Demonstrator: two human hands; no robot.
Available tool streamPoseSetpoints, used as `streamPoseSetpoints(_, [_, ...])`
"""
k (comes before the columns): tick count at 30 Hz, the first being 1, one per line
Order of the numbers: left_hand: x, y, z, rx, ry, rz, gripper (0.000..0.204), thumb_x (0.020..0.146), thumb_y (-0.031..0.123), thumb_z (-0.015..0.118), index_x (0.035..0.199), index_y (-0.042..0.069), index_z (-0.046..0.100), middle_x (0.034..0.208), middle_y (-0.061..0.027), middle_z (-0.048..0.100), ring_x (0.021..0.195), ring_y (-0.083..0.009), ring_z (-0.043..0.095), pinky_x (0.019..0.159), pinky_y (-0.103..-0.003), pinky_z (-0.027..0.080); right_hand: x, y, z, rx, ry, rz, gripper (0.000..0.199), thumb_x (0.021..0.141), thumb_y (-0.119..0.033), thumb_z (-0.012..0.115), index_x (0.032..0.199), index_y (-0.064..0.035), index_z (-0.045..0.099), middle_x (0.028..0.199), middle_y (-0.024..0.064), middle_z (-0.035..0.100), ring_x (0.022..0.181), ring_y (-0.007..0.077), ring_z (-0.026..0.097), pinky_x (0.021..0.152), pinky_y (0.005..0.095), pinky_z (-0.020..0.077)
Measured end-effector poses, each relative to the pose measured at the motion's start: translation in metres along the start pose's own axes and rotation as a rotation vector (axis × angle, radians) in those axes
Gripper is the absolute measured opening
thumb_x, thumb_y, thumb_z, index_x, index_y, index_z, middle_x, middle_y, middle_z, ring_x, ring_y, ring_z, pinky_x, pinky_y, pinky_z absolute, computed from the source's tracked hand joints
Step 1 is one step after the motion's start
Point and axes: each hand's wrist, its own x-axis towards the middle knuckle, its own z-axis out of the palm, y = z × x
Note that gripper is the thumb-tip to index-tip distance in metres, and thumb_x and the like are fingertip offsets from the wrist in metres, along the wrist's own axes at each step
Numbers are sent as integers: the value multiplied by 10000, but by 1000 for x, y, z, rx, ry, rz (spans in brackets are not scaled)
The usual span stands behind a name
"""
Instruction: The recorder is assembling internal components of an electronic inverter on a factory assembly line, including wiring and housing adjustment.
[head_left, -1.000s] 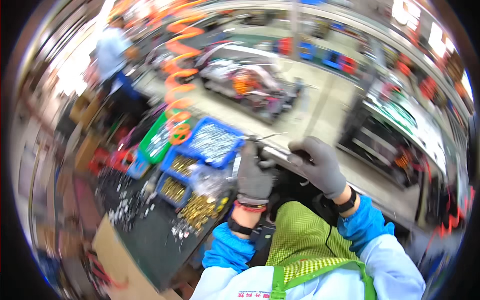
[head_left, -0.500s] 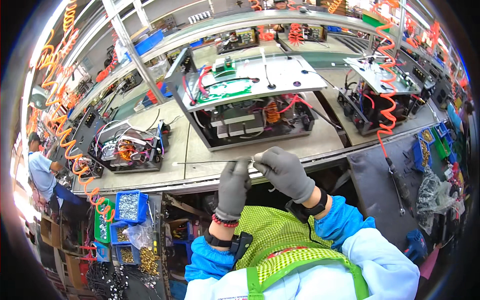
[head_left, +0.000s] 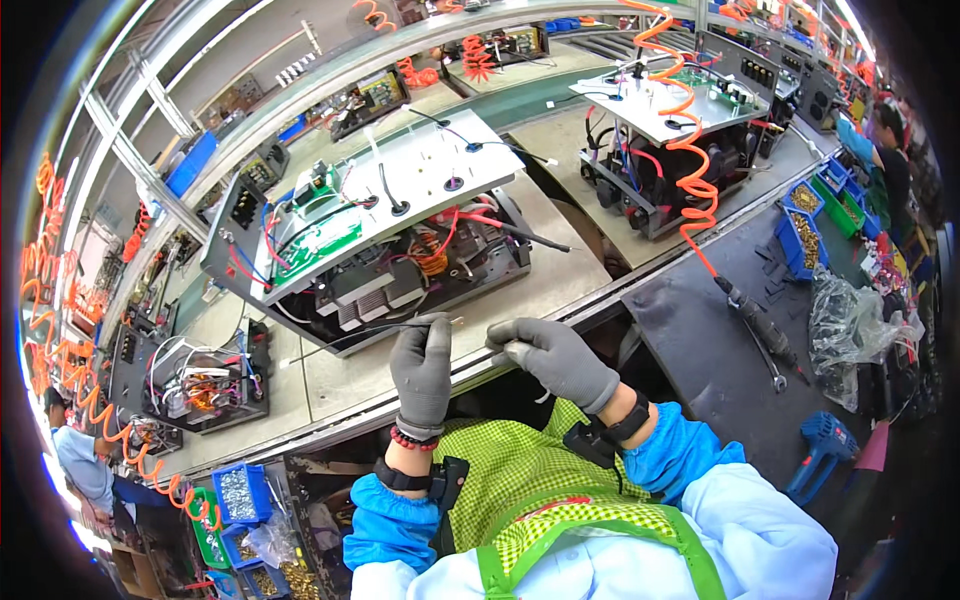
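Note:
My left hand (head_left: 422, 372), in a grey glove, pinches a thin dark wire (head_left: 345, 341). The wire reaches out to the left and ends in a small white tip; its short other end pokes out past my left fingertips. Slightly to the right, my right hand (head_left: 562, 366), gloved alike, has thumb and fingers pressed together, apart from the wire. Whatever may be between those fingertips is too small to make out. Beyond both hands stands an open machine chassis (head_left: 420, 285), topped by a tilted white metal plate (head_left: 425, 180) with a green circuit board (head_left: 322, 240).
Another open chassis (head_left: 650, 190) stands at the right, a smaller one (head_left: 195, 375) at the left. On the dark side table (head_left: 690, 330) lie a pneumatic screwdriver (head_left: 755, 318) on an orange coiled hose, a blue heat gun (head_left: 825, 450) and clear plastic bags (head_left: 850, 325). Blue screw bins (head_left: 243, 492) sit lower left.
My hands, close together at the wire before, are now apart; the right one has come off it. The view has turned, so the bench sits tilted and further left.

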Motion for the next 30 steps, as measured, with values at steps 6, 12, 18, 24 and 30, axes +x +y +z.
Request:
streamPoseSetpoints(6, [19, -9, 15, 36, -59, 40, 175, 954, 131, 611, 1029, -14, 674, 805, 15, 601, 714, -47, 490, 638, -216, 412, 12, -12, -6, -102, 107, 76, 246, 991, -169, 564, 1153, 2, 633, 842, 57, 663, 716, 69, 629, 589, 198, 505])
streamPoseSetpoints(12, [28, -17, 22, 59, -76, 116, 201, 941, 151, 627, 1000, -35, 676, 787, -27, 622, 713, -74, 529, 648, -241, 443, 34, 0, -2, -132, 172, -99, 226, 972, -153, 589, 1128, -2, 653, 838, 54, 668, 708, 91, 628, 623, 230, 497])
streamPoseSetpoints(18, [27, -23, 20, 92, -77, 117, 192, 935, 135, 627, 1009, -37, 670, 846, -47, 653, 765, -83, 564, 690, -242, 461, 44, 14, 7, -572, 277, -357, 184, 910, -133, 655, 1045, -12, 626, 847, 159, 669, 729, 272, 674, 661, 340, 525])
streamPoseSetpoints(24, [26, -31, 12, 75, -163, 95, 191, 943, 118, 610, 1056, -29, 656, 919, -50, 669, 852, -93, 592, 764, -246, 478, 48, 20, 10, -675, 299, -386, 216, 879, -150, 700, 1021, -24, 597, 823, 155, 665, 723, 286, 678, 648, 346, 527])
streamPoseSetpoints(30, [42, -27, 6, 85, -155, 185, 196, 915, 133, 621, 972, -40, 694, 870, -104, 701, 762, -143, 645, 700, -270, 500, 75, 12, 4, -665, 256, -358, 434, 763, -239, 800, 1103, -32, 625, 1000, 109, 627, 839, 240, 641, 729, 312, 523])
